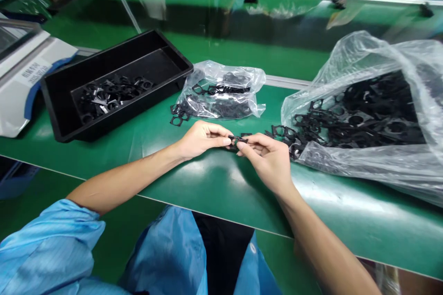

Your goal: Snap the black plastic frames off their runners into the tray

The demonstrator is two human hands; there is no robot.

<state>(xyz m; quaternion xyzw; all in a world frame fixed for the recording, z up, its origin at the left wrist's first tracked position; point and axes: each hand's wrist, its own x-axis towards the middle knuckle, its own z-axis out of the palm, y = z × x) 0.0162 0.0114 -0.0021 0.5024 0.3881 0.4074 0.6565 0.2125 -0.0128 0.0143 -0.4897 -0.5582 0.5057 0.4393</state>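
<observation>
A small black plastic frame part (pixel 236 140) is held between both hands just above the green table (pixel 214 184). My left hand (pixel 199 139) pinches its left end with thumb and fingers. My right hand (pixel 266 159) pinches its right end, fingers curled. To the right lies a large clear plastic bag (pixel 374 115) spilling many of the same black parts toward my right hand. Behind my hands sits a smaller clear bag (pixel 223 90) of black parts, a few loose ones at its left corner.
A black tray (pixel 62 83) with several black parts stands at the left. Beyond it at the left edge is a white and blue machine (pixel 20 78). A metal rail (pixel 287 82) crosses behind the bags, with another green surface beyond.
</observation>
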